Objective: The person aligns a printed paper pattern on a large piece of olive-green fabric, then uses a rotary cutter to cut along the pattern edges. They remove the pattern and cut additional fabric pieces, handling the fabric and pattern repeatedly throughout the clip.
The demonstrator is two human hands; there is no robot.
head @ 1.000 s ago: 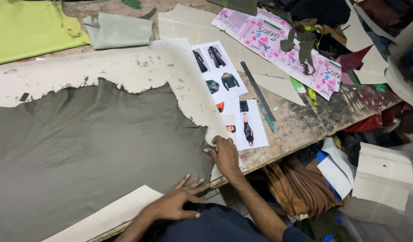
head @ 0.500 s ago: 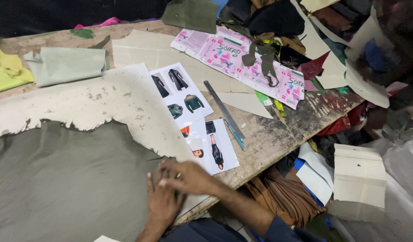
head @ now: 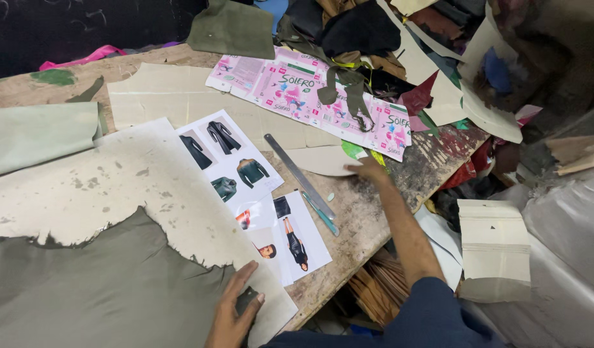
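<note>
My left hand (head: 231,316) rests at the table's near edge, on the corner of a big olive-grey hide (head: 91,283) lying over a whitish sheet (head: 84,187); its fingers pinch a small dark piece. My right hand (head: 369,170) is stretched out to the right, fingers flat on a pale cardboard pattern piece (head: 323,160). Between the hands lie printed sheets with pictures of jackets (head: 229,161), a metal ruler (head: 298,174) and a teal-handled tool (head: 321,212).
A pink printed flattened carton (head: 310,90) lies further back, with olive straps and a heap of leather scraps (head: 374,38) beyond. A pale green hide (head: 39,135) is folded at left. Stacked cards (head: 493,248) sit below the table's right edge.
Both hands were together at the hide's near corner. My right hand has since reached out to the right onto the pale pattern piece; the left stays at the hide. The view shifted right.
</note>
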